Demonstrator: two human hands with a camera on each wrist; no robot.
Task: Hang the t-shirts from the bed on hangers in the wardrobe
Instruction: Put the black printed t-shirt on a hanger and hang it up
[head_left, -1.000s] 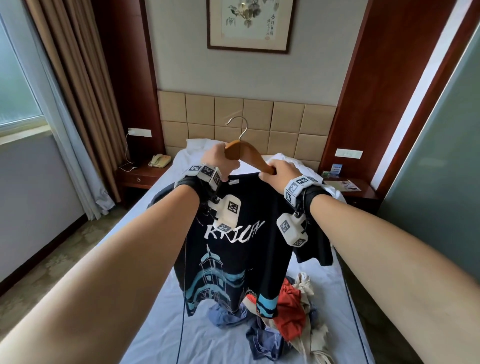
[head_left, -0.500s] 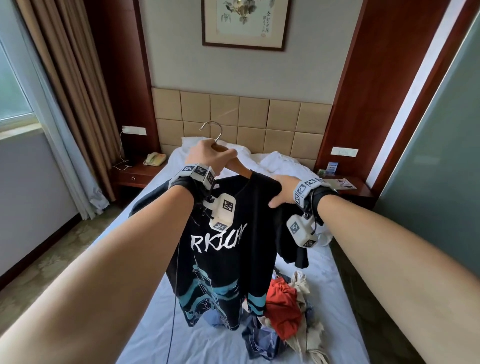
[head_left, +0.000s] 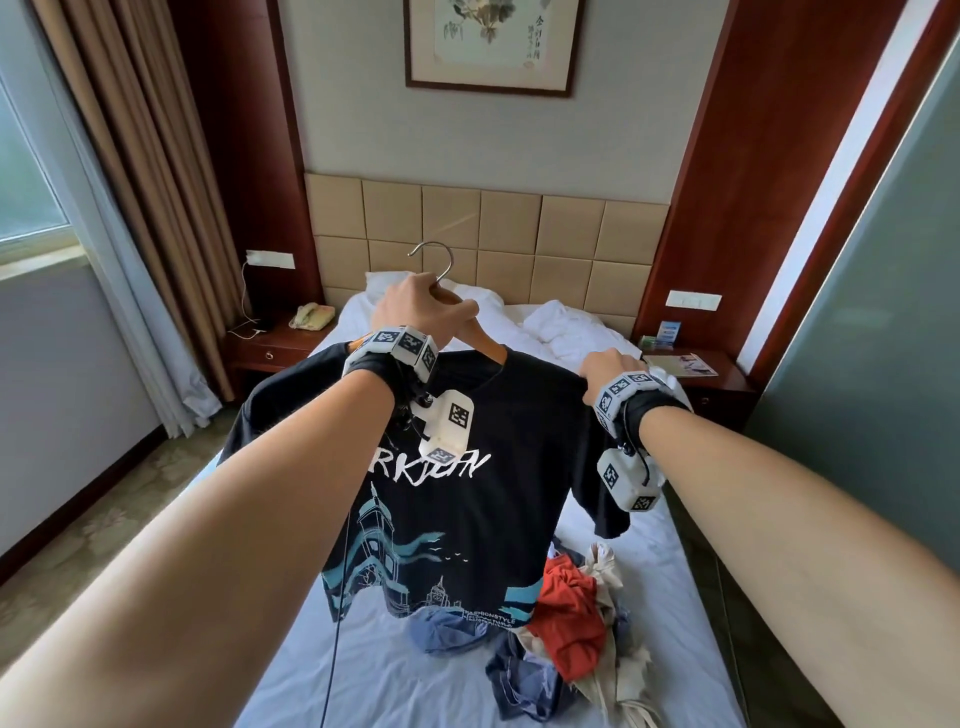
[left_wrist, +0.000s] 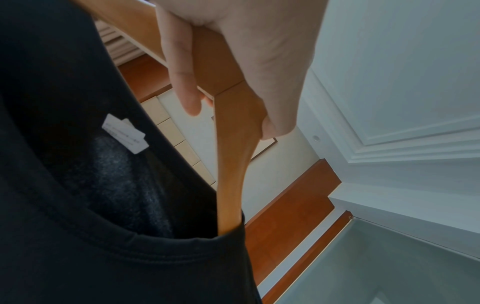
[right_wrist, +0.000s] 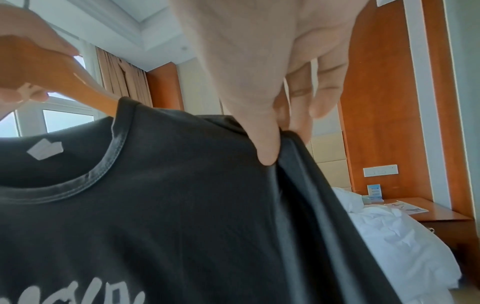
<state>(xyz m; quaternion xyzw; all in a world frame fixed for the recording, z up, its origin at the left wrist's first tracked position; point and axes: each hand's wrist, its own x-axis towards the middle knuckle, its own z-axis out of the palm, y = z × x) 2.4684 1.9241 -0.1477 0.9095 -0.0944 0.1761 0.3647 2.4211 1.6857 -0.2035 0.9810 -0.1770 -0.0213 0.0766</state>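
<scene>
1. My left hand (head_left: 423, 312) is clenched round the neck of the wooden hanger (left_wrist: 233, 131), just under its metal hook (head_left: 434, 260), holding it up over the bed (head_left: 405, 675).
2. The black t-shirt (head_left: 467, 499) is on the hanger, hanging over the bed's middle; hanger arm runs into the collar in the left wrist view.
3. My right hand (head_left: 608, 371) pinches the shirt's right shoulder seam, thumb and fingers (right_wrist: 267, 144) on the fabric, tugging it over the hanger end.
4. Pile of other clothes (head_left: 566, 618) lies toward the bed's foot and right edge, below the shirt hem.
5. Risks, my guess: pull too hard on the right shoulder and the left side slips off its hanger end; seam left bunched means it hangs crooked.
6. Wardrobe not in view; swinging round one-handed could shake the shirt loose.
</scene>
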